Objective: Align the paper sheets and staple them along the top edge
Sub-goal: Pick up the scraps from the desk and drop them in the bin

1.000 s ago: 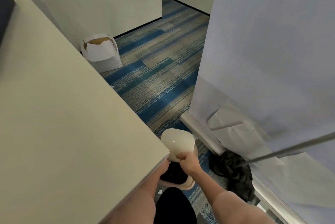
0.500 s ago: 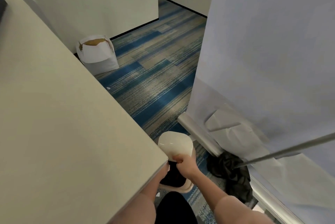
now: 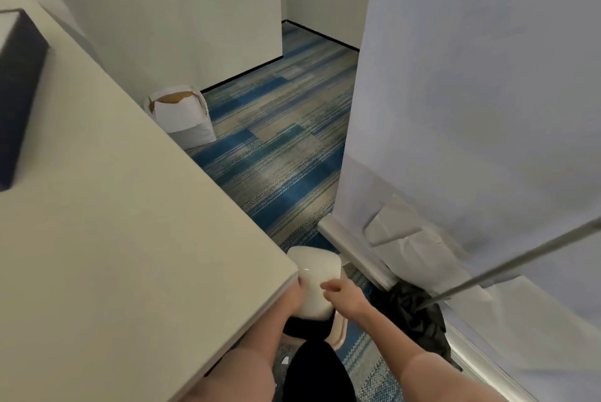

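A dark blue box (image 3: 18, 92) sat at the far left of the pale table (image 3: 113, 222). The left hand (image 3: 294, 291) reached under the table's corner, mostly hidden, so its grip could not be told. Beside it the white bin lid (image 3: 317, 281) stood over the bin. The right hand (image 3: 341, 296), half a second earlier closed on the lid's edge, had let go, fingers loosely curled just beside it. No paper sheets or stapler showed.
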`<action>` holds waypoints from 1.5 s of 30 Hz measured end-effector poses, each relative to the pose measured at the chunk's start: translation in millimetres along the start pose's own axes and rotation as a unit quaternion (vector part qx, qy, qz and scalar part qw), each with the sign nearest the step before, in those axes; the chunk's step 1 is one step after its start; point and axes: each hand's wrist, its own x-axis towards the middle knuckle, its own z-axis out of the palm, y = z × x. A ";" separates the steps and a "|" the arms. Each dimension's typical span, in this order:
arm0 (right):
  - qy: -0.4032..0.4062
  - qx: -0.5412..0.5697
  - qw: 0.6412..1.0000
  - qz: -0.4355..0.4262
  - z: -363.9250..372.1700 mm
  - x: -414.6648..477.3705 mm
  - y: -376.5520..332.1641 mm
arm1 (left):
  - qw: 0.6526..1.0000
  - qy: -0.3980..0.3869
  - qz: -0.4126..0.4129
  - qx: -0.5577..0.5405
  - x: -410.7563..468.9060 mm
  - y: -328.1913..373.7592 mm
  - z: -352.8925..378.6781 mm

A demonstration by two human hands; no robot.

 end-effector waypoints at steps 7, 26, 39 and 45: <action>0.118 0.079 0.986 -0.091 -64.7 -82.3 -36.3 | 0.989 0.077 0.099 -0.077 -75.2 58.9 -32.7; 0.048 0.121 0.870 -0.475 -0.3 -339.3 -290.0 | 0.814 0.506 0.137 -0.250 -330.8 -56.7 -285.8; -0.156 -0.025 0.856 -0.492 275.3 -362.5 -373.8 | 0.799 0.552 -0.107 -0.215 -402.3 -381.9 -304.5; -0.119 -0.176 0.845 -0.491 338.1 -342.7 -375.9 | 0.787 0.542 -0.173 -0.236 -411.6 -478.2 -273.5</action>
